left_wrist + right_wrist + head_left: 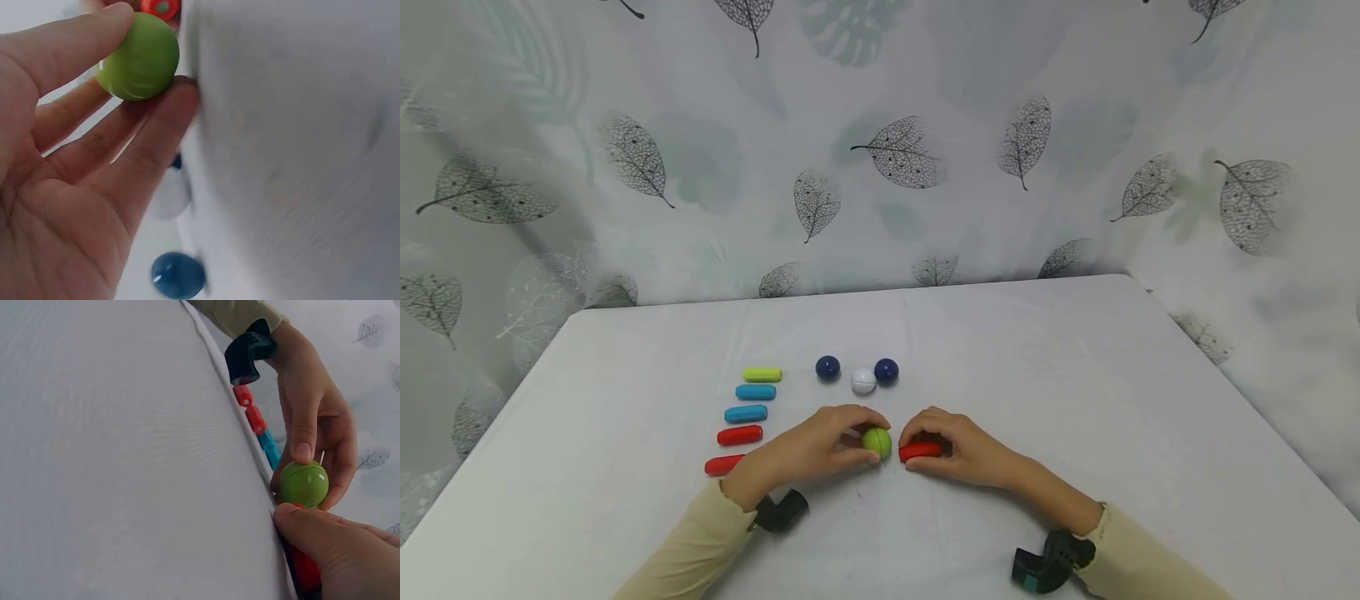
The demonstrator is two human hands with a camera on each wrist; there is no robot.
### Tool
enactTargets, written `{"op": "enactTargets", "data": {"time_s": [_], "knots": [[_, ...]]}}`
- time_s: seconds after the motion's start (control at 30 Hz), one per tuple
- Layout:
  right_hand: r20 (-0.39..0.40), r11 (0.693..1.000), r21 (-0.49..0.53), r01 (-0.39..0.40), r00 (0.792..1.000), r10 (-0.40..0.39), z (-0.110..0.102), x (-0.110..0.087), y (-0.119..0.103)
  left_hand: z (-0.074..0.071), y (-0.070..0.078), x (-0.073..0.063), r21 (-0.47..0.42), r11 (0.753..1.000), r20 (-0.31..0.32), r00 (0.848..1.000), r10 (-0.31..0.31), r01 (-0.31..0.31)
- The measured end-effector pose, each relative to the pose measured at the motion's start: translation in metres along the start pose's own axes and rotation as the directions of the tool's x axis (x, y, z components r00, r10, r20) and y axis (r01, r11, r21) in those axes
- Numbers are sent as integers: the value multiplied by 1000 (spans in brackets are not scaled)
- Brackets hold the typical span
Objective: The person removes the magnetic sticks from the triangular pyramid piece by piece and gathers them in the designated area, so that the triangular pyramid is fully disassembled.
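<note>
In the head view my left hand pinches a green ball between thumb and fingers over the middle of the table. A seam line runs round the ball, plain in the right wrist view. Just right of it, my right hand grips a short red rod lying level, one end pointed at the ball. From the left wrist, that red rod shows a round hole in its end. Most of the rod's far end is hidden by the right fingers.
Behind the hands sit two dark blue balls and a white ball. At left, a column of rods holds a yellow-green rod, two blue rods and two red rods; the left wrist partly covers the nearest. A leaf-patterned curtain hangs behind the white table.
</note>
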State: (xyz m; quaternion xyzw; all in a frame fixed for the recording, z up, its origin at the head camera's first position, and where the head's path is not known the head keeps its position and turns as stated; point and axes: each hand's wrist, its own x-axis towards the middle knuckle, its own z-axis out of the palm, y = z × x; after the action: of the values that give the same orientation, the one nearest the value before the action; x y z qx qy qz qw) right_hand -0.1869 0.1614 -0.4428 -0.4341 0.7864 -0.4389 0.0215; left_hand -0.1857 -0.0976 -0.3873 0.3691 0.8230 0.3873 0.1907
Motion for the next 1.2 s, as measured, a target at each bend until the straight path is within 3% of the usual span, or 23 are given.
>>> {"op": "enactTargets", "data": {"time_s": [0.2,0.5,0.77,0.93,1.07,1.2], "knots": [[4,1000,0,-21,1000,21,-1,0,-4,-14,4,-6,50,998,-88,996,-19,23],[0,1000,3,-29,1000,29,-1,0,-4,-31,1,-15,213,974,-229,973,-25,75],[1,999,15,-28,1000,28,0,-1,-3,-38,-7,-20,222,969,-282,959,-42,108],[-2,1000,14,-18,1000,18,0,-1,-4,-43,-14,-21,199,968,-298,951,-87,151],[-4,1000,9,-12,1000,12,1,0,-4,-46,-16,-23,195,956,-337,931,-143,218],[-2,1000,13,-15,1000,15,0,0,-5,-49,-19,-25,243,941,-399,908,-126,237]]}}
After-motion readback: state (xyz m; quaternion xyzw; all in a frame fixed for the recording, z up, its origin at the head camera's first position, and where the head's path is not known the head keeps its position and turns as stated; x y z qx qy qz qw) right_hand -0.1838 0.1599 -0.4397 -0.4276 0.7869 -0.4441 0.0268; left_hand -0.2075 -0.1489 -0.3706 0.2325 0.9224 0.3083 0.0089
